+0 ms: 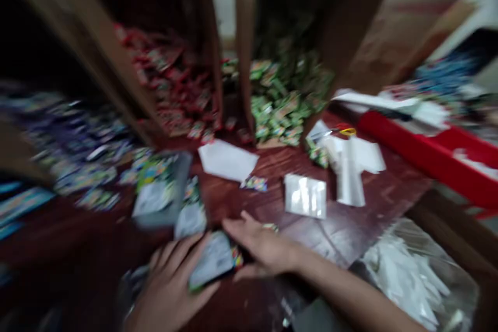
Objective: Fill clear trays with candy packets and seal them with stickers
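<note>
Left hand (171,280) curls round a pale-labelled packet (213,259) at the near side of the dark red bench (221,199), fingers along its upper side and thumb along its lower edge. Right hand (262,246) lies spread at the packet's right end, its thumb apart from the fingers; blur hides whether it touches the packet. A bit of red and yellow shows at that end.

Just beyond the left hand lies a second labelled packet (190,219), next to a grey tray (182,179) with more packaging in it. Farther back are a white paper (227,160), a small purple-toned sachet (254,183), a shiny clear sleeve (305,196) and some pale strips (350,179) near a yellow band (347,132).

Along the back, cardboard boxes hold red sachets (184,85) and green sachets (286,109), with purplish sachets (87,137) heaped at the left. A red box (404,153) stands at the right; below it, a clear bag holds white pieces (406,275).
</note>
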Tool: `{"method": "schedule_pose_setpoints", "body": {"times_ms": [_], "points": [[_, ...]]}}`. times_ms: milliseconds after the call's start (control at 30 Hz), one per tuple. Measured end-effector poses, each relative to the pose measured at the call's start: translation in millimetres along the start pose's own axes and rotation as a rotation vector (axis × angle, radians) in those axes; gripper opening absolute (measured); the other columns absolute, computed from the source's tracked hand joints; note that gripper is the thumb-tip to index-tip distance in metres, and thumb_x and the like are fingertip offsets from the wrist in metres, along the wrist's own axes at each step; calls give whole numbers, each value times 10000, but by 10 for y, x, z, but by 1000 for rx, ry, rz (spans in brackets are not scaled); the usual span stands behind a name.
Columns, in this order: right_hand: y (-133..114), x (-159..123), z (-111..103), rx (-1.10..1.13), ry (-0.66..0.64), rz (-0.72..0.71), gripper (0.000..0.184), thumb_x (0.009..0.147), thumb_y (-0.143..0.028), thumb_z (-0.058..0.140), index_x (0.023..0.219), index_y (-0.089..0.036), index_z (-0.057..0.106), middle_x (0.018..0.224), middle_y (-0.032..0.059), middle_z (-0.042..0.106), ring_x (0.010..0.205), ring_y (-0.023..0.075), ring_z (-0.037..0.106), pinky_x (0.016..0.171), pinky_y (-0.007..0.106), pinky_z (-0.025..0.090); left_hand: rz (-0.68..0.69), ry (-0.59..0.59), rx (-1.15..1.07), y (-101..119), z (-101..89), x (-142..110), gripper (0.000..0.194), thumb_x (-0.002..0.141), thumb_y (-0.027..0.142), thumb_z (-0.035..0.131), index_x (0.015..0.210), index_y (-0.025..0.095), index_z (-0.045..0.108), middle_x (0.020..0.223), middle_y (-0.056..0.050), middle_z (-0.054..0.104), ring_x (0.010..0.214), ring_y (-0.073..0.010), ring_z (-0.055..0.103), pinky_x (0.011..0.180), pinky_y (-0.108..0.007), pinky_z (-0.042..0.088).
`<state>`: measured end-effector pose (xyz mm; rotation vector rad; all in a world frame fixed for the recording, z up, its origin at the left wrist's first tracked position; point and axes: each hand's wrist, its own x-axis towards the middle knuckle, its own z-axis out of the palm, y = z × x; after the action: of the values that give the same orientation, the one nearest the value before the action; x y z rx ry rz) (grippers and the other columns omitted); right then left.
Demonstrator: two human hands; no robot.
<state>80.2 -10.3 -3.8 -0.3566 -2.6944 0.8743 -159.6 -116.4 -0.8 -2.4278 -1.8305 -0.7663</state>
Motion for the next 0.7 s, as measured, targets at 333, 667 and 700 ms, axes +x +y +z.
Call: {"method": "schedule_pose_setpoints", "body": {"times_ms": [333, 667, 700], "points": [[-12, -702, -293, -396, -37, 277, 894, 789, -672, 705, 1516, -240, 415, 1474, 165, 532, 1371, 417, 451, 1186, 725, 140, -279, -254, -36, -56, -194, -442, 817, 736, 463, 803, 1455, 265, 471, 1397, -78, 556, 1214, -316, 497, 1028, -468, 392], [-68, -379, -148, 110, 30, 110, 634, 853, -396, 736, 1401, -185, 495, 1407, 167, 487, 1310, 274, 513, 1078, 444, 484, -138, -334, -135, 31, -120, -341, 918, 677, 466, 852, 1472, 260, 442, 1403, -77, 544, 1245, -311, 498, 1066, -466, 368], [-70, -314, -167, 134, 7, 73, 632, 853, -395, 738, 1402, -189, 502, 1405, 160, 490, 1296, 267, 524, 1073, 435, 488, -136, -334, -141, 44, -120, -323, 925, 673, 459, 855, 1473, 257, 437, 1407, -78, 540, 1253, -306, 494, 1078, -462, 363]]}}
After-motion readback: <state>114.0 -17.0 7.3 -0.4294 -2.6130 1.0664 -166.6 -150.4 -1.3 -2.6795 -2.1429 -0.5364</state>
